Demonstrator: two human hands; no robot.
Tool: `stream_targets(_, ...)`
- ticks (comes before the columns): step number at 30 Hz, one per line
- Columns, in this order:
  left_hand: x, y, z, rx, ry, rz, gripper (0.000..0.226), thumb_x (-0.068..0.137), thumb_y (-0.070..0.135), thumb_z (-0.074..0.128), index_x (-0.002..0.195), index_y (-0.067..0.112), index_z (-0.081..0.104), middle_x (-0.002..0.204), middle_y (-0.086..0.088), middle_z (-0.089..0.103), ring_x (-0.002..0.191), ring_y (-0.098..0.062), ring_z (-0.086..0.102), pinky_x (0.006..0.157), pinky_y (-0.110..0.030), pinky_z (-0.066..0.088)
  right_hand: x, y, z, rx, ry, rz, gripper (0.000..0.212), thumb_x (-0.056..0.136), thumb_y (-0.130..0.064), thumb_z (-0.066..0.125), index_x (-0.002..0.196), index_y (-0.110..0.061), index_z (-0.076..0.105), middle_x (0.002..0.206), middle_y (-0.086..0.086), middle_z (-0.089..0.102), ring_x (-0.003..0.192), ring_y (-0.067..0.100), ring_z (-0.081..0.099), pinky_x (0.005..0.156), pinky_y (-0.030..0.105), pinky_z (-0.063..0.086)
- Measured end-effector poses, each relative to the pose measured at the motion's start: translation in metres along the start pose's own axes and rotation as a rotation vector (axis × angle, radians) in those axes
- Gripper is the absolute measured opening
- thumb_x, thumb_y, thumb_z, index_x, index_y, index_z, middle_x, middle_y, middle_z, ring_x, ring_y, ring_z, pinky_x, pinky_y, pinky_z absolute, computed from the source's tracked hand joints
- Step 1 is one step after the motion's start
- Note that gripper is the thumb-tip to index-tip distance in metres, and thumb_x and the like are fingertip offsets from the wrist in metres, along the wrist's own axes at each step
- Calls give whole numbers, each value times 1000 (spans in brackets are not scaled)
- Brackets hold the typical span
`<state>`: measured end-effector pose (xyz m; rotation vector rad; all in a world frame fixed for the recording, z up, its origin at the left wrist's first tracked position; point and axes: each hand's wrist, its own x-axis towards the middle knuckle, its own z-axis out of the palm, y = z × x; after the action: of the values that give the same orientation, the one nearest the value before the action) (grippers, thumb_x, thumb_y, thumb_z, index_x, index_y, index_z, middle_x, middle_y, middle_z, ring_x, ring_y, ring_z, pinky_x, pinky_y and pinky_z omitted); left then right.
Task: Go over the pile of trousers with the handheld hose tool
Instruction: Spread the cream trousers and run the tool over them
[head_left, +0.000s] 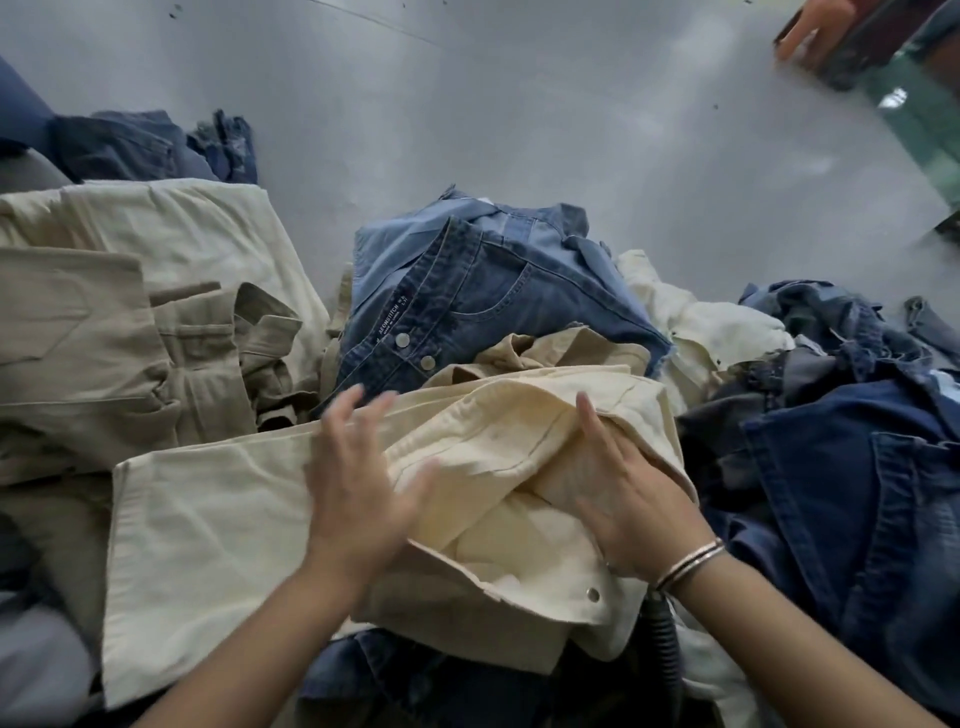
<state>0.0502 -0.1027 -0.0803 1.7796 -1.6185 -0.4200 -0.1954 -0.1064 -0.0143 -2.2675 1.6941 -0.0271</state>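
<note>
Grey surface (467, 104) carries our cream trousers (218, 499), legs running left from both hands; left hand (358, 483) flat and loose, right hand (639, 493) tucked into the waistband, the hose (662, 623) just below its wrist.

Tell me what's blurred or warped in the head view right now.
Head view: the left hand is smeared by motion blur; the right hand on the cream trousers is sharper. Wide-angle distortion bends the edges. Lighting is soft, with pale glare patches on the grey surface. The jeans label is readable.
</note>
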Motion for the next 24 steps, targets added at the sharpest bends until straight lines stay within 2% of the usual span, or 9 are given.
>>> stream_targets(3,-7,32,24,254,-295,222,92,73,70,57,144,20,30,153,-13,21,136,-28,26,109,-44,29,23,-6,-5,205,153,-22,107,80,-18,68,143,-33,-17,140,17,45,125,21,40,100,6,23)
stream_targets(5,1,38,40,289,-495,91,73,84,48,60,145,23,28,152,-8,26,139,-26,28,110,-38,29,32,-11,-2,235,193,-10,109,78,-18,74,143,-37,-11,148,17,36,131,17,31,99,-3,8)
stream_targets(8,32,32,28,-334,-559,-348,24,92,4,47,109,8,64,104,-18,64,94,-29,61,75,-33,46,32,-2,6,18,26,43,128,73,-52,72,128,-47,-43,160,3,5,144,18,7,108,13,-1)
stream_targets(12,58,27,-24,-1332,-707,-806,33,82,17,48,90,8,78,91,-14,73,77,-25,71,64,-33,59,19,18,-7,-272,-119,-106,120,67,-81,50,132,-43,-43,160,-3,-14,146,21,-8,115,30,-12)
stream_targets(15,57,29,-51,-1533,-775,-723,32,77,25,56,91,6,78,94,-15,74,87,-28,72,68,-35,58,12,5,-25,-135,-227,-129,113,73,-70,58,149,-33,-19,155,15,29,141,29,27,117,28,14)
stream_targets(17,65,26,-61,-1577,-715,-688,32,73,29,65,89,4,78,90,-13,74,87,-27,72,68,-33,58,3,-3,-43,210,-228,-161,86,75,-51,72,142,-41,20,129,0,59,118,18,56,99,26,41)
stream_targets(19,79,21,-65,-1490,-592,-643,28,83,28,61,88,5,77,85,-8,75,88,-25,70,70,-30,57,-10,-2,-59,486,10,-279,66,71,-45,77,128,-44,44,114,-17,60,99,1,60,82,15,48)
stream_targets(21,83,12,-49,-915,-404,-542,24,93,24,58,101,6,71,92,-5,70,101,-27,62,81,-32,51,-18,-3,-61,504,251,-277,58,72,-51,74,123,-41,48,103,-20,56,87,-1,58,73,10,46)
stream_targets(24,43,19,-20,-89,-20,89,43,85,23,61,124,4,57,124,-16,53,120,-32,46,104,-37,32,-13,5,-26,200,207,-173,37,78,-42,73,106,-19,64,105,-8,54,93,7,53,86,24,45)
